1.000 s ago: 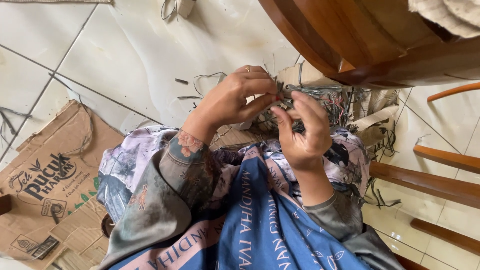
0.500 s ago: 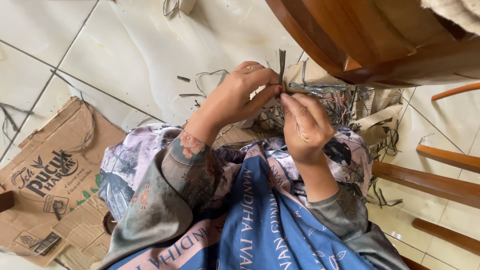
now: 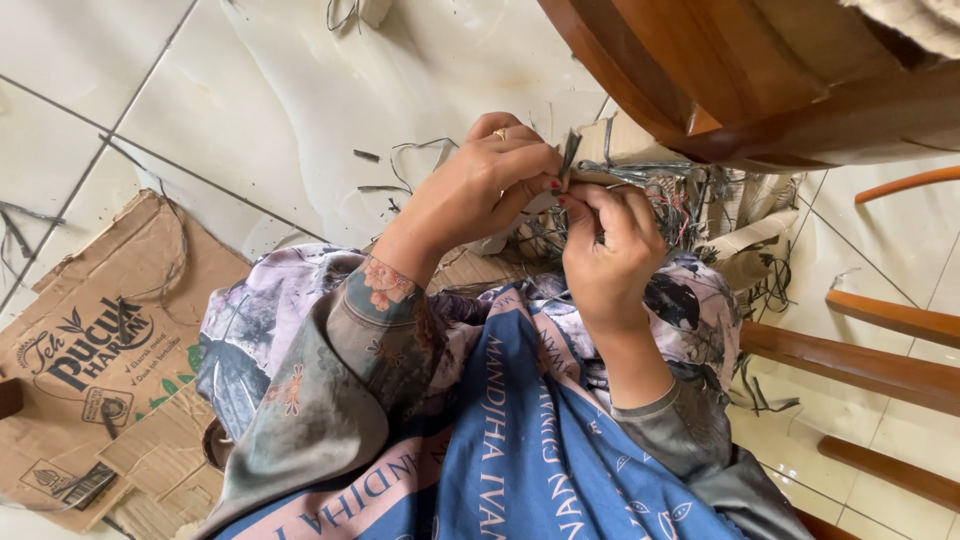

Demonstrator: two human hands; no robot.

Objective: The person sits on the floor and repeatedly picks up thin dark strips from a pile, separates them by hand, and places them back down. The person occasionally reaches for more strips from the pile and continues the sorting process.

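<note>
Hands (image 3: 560, 215) risen slightly, white tiled floor (image 3: 270, 100), flattened cardboard (image 3: 95, 350)

2 bare hands, frame centre: left (image 3: 480, 190), right (image 3: 605, 250). 1 gold ring (image 3: 500, 133) on left. 1 flattened brown cardboard box (image 3: 95, 340), lower left. 1 tangled pile of thin grey wires (image 3: 690, 205), centre-right. Approx. 4 brown wooden chair rails (image 3: 860, 365), right edge.

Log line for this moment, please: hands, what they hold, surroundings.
left hand: pinching dark strip | right hand: pinching same strip, below | lap: tangled wire pile | floor: flattened cardboard box, white tiles
</note>
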